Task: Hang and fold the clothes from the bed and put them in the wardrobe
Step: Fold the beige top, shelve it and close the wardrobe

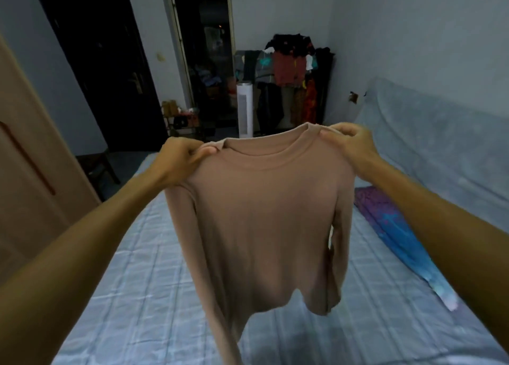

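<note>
From the head camera, the left hand (181, 155) and the right hand (349, 141) each pinch a shoulder of a tan, long-sleeved, round-necked knit top (264, 213), fingers curled tightly round the fabric on either side of the collar. The top hangs straight down from the two grips with its front facing the person. Both sleeves dangle below the hands, and the hem appears to hang just clear of the pale blue checked quilted bed (137, 282) beneath.

Below and to the right of the right-hand grip, a crumpled blue and purple patterned garment (396, 227) lies on the bed, not yet handled.

The step in hand looks like spreading the top out before folding or hanging it. No hanger is in view, so the next move probably calls for lowering the top flat onto the bed below the grips, then folding the sleeves inward.
</note>
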Tool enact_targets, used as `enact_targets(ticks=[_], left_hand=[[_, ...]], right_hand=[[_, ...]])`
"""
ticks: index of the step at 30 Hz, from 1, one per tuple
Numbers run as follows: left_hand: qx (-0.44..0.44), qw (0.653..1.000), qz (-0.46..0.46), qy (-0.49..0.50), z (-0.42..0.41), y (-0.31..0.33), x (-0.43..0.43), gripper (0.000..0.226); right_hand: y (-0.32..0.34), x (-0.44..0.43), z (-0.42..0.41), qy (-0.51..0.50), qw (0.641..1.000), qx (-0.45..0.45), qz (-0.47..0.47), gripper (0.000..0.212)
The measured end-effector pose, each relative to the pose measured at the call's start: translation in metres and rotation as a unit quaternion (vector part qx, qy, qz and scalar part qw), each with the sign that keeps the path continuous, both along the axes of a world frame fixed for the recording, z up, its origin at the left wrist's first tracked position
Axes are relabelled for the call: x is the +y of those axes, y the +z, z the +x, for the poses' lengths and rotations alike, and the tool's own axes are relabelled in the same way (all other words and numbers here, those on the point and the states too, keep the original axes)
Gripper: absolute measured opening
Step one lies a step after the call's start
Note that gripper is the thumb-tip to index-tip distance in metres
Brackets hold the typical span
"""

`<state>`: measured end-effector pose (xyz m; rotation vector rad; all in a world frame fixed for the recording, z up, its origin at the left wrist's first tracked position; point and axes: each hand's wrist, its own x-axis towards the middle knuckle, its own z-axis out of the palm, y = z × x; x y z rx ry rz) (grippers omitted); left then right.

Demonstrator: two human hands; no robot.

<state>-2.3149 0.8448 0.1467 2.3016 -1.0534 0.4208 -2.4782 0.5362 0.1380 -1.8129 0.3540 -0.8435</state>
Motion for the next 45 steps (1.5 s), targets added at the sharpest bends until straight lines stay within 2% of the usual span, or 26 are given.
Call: enact_targets(ticks=[4,7,12,17,20,21,23,25,27,30,32,36,39,45], left_hand=[[0.084,0.995,0.035,-0.047,0.021,-0.028,-0.011,0.044],[0.137,0.986,0.071,-0.056,0.05,-0.047,-0.028,0.059],[0.209,0.97,0.123,-0.037,0.133,-0.105,-0.083,0.049],[0.187,0.961,0.196,0.051,0.252,-0.219,-0.174,0.05],[0.13,0.965,0.147,0.175,0.329,-0.312,-0.24,0.033],[0.122,0.962,0.119,0.216,0.345,-0.344,-0.262,0.036],[0.142,0.955,0.083,0.245,0.352,-0.41,-0.296,0.057],[0.158,0.964,0.094,0.191,0.335,-0.481,-0.308,0.062],[0.159,0.968,0.145,0.129,0.308,-0.553,-0.291,0.056],[0.198,0.948,0.238,0.077,0.262,-0.631,-0.238,0.059],[0.209,0.933,0.281,0.078,0.231,-0.664,-0.205,0.063],[0.226,0.92,0.304,0.104,0.18,-0.688,-0.173,0.065],[0.232,0.912,0.318,0.117,0.161,-0.686,-0.169,0.067],[0.241,0.898,0.368,0.018,0.11,-0.672,-0.131,0.071]], right_hand=[[-0.022,-0.016,0.005,0.031,0.996,0.082,-0.005,0.005],[-0.036,-0.038,0.027,0.059,0.984,0.169,-0.01,0.018],[-0.098,-0.087,0.113,0.072,0.946,0.304,-0.086,0.02],[-0.237,-0.155,0.248,0.006,0.927,0.345,-0.144,0.022],[-0.336,-0.191,0.337,-0.128,0.922,0.316,-0.184,0.027],[-0.369,-0.197,0.361,-0.161,0.916,0.306,-0.204,0.035],[-0.437,-0.197,0.391,-0.187,0.902,0.298,-0.25,0.056],[-0.505,-0.182,0.391,-0.15,0.901,0.3,-0.274,0.062],[-0.572,-0.16,0.368,-0.071,0.897,0.323,-0.294,0.06],[-0.65,-0.13,0.314,0.033,0.866,0.368,-0.337,0.055],[-0.679,-0.118,0.287,0.074,0.841,0.4,-0.358,0.053],[-0.694,-0.111,0.277,0.058,0.819,0.417,-0.39,0.056],[-0.691,-0.106,0.271,0.061,0.813,0.442,-0.374,0.058],[-0.683,-0.057,0.176,0.077,0.794,0.498,-0.34,0.061]])
